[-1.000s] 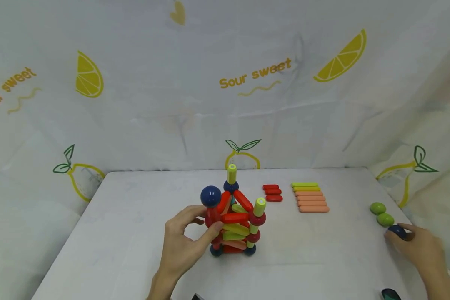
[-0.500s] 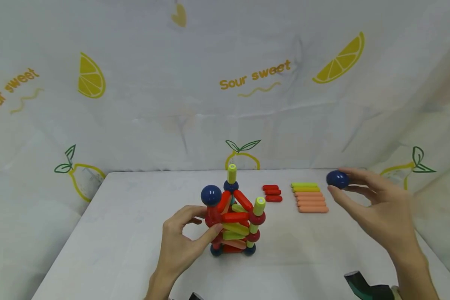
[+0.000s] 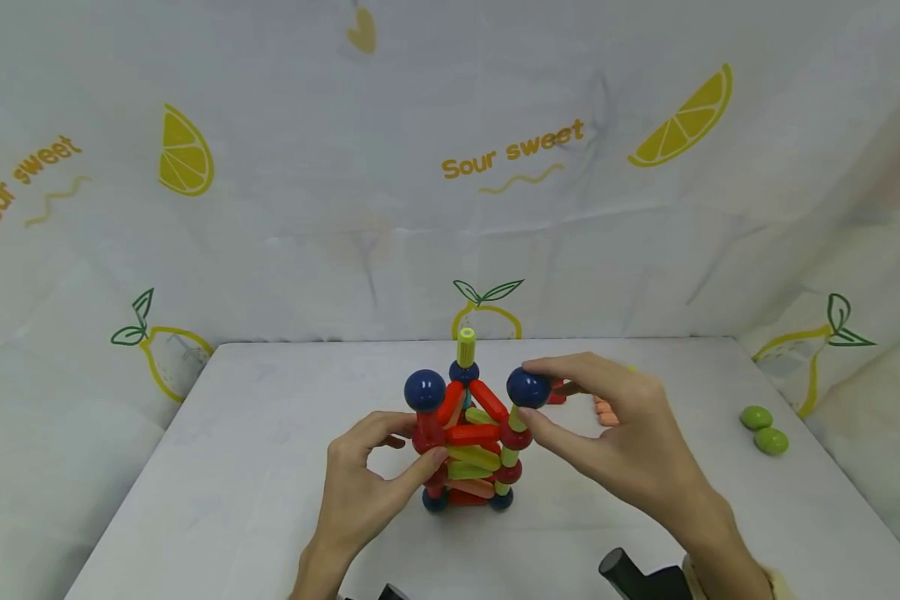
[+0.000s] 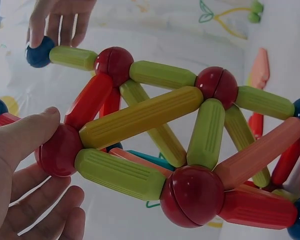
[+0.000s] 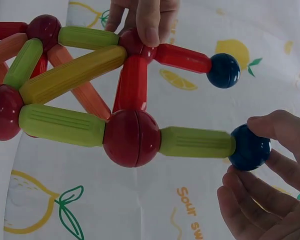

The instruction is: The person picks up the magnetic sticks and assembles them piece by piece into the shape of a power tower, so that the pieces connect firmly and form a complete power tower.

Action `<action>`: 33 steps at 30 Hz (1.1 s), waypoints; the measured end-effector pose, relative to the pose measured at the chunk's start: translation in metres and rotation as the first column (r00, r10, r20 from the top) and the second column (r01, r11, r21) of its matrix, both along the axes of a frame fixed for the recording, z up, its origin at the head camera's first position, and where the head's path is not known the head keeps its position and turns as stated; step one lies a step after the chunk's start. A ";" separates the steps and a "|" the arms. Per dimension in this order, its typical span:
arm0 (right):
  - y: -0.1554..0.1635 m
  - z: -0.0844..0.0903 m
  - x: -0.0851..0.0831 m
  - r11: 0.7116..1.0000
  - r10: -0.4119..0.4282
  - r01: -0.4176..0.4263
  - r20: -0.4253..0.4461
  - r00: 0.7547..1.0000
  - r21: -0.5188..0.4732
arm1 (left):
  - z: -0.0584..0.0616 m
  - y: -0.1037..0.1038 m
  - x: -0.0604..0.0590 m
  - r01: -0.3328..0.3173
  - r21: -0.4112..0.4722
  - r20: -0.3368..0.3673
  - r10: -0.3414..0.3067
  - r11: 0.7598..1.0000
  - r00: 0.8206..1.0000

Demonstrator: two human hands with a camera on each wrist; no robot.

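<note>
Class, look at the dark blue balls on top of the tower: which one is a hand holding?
The dark blue ball on the right post, pinched by the right hand. The left and rear balls stand untouched.

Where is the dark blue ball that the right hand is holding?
The dark blue ball sits on the yellow-green stick at the tower's right side, pinched by the right hand.

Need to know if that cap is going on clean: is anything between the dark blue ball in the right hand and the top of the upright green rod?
Nothing visible. The right hand pinches the dark blue ball directly against the end of the green rod; the left hand grips a red ball on the tower's other side.
</note>
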State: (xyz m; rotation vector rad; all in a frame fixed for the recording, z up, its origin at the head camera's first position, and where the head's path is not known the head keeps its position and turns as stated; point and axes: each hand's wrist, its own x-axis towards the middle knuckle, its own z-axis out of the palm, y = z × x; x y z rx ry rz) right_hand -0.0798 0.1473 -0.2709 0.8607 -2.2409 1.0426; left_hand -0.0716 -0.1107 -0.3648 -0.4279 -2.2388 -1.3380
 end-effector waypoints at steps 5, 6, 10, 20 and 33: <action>-0.001 -0.002 0.001 1.000 -0.025 0.025 0.010 1.000 0.009 | 0.000 0.001 0.000 -0.004 -0.007 0.005 0.004 1.000 1.000; -0.001 -0.002 0.001 0.999 -0.031 0.031 0.016 0.999 0.012 | 0.000 0.001 0.000 -0.006 -0.008 0.007 0.006 1.000 1.000; 0.001 -0.001 0.003 0.998 -0.054 0.053 0.037 0.998 0.031 | 0.000 0.000 0.001 -0.010 -0.007 0.021 0.010 1.000 1.000; 0.000 -0.001 0.002 0.999 -0.009 0.008 0.031 0.999 0.040 | 0.000 -0.002 0.001 -0.015 -0.003 0.051 0.015 1.000 0.999; 0.000 -0.003 0.002 0.998 -0.052 0.050 0.051 0.997 0.047 | 0.000 -0.001 0.000 -0.007 -0.005 0.062 0.007 1.000 0.998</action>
